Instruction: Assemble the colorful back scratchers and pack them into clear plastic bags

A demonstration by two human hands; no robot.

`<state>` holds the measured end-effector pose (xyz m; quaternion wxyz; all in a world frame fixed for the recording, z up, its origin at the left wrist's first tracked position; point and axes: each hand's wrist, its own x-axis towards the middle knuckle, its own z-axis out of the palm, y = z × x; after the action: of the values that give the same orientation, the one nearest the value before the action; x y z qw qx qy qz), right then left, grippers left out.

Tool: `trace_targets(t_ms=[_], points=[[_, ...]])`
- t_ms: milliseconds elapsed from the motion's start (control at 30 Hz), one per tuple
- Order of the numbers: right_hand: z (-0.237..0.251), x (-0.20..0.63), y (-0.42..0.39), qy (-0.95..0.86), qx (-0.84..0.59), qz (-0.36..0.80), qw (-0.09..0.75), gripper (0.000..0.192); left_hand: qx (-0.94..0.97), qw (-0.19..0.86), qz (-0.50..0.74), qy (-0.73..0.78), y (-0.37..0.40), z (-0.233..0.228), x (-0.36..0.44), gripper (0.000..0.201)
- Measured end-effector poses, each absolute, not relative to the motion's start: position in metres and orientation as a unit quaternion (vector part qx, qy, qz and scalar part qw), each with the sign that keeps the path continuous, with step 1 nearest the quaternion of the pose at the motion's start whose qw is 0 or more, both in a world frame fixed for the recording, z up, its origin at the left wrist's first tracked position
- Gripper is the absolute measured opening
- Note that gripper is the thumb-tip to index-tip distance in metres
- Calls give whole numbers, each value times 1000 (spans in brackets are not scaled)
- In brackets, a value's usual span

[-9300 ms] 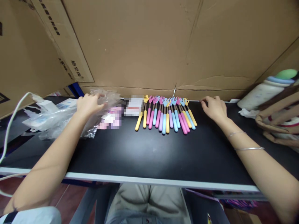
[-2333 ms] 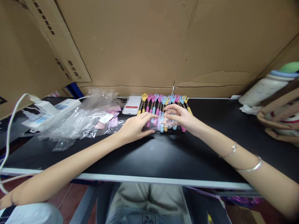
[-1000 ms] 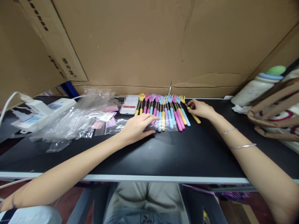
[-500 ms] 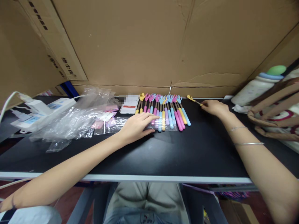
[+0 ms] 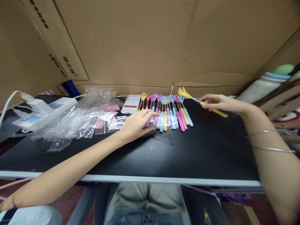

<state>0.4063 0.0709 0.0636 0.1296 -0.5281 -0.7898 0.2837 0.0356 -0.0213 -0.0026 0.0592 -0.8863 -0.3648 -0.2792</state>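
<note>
Right hand (image 5: 221, 103), right of centre: fingers pinched on one yellow back-scratcher (image 5: 203, 103), lifted clear of the black table (image 5: 187, 150), claw end pointing left. It looks light, stiff and thin; a grip at the thicker yellow handle seems surest, as the slim shaft may flex. Left hand (image 5: 137, 123), centre: flat, fingers spread, pressing a clear plastic bag (image 5: 167, 120) against the row of scratchers (image 5: 165, 111), roughly a dozen. At left, one heap of loose bags (image 5: 77, 120); one phone (image 5: 130, 104).

Black print on the cardboard flap (image 5: 70, 65), seemingly too blurred to read.
</note>
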Motion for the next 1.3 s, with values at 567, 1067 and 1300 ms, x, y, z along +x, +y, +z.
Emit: trace_targets(t_ms=[567,1067,1300], points=[[74,353,39,-859,-379,340,-45,41,-881,46,-276,-381,-18,-4,32,51],[59,323,35,-870,-350,347,7,39,-889,58,-251,-379,-19,-5,33,50],[49,306,27,-858,-375,346,54,43,-889,56,-249,-380,-20,-5,34,46]])
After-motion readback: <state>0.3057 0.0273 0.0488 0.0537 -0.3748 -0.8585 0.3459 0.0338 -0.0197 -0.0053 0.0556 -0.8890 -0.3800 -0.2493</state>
